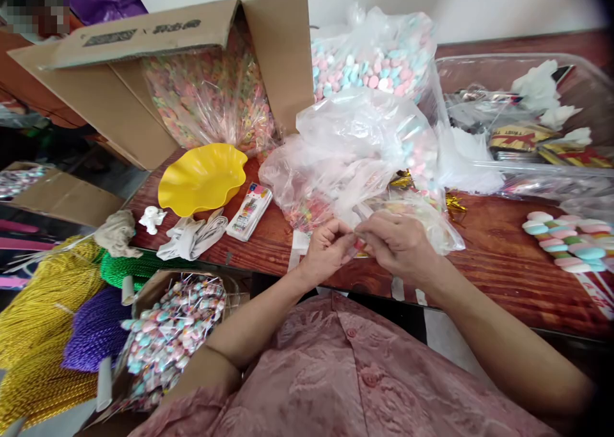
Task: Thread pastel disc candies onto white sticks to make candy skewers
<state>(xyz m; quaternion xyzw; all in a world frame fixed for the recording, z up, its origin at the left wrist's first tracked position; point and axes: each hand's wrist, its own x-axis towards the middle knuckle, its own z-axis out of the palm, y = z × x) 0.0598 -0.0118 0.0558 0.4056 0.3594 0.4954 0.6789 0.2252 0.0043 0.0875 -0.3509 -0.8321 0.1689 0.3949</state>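
My left hand [326, 248] and my right hand [400, 245] meet at the near edge of a dark red wooden table [499, 264]. Both are closed in a pinch on a small clear wrapped packet [417, 216] of candy; its near end is hidden between the fingertips. Just behind it lies a crumpled clear plastic bag [350, 149] holding pastel sweets.
A yellow wavy bowl [201, 178], a white cloth [192, 237] and a small printed pack [249, 211] lie to the left. An open cardboard box [192, 59], a big candy bag [374, 59], a clear tray [522, 111], candy skewers [570, 242], a lollipop box [173, 334] and cord bundles [43, 309] surround.
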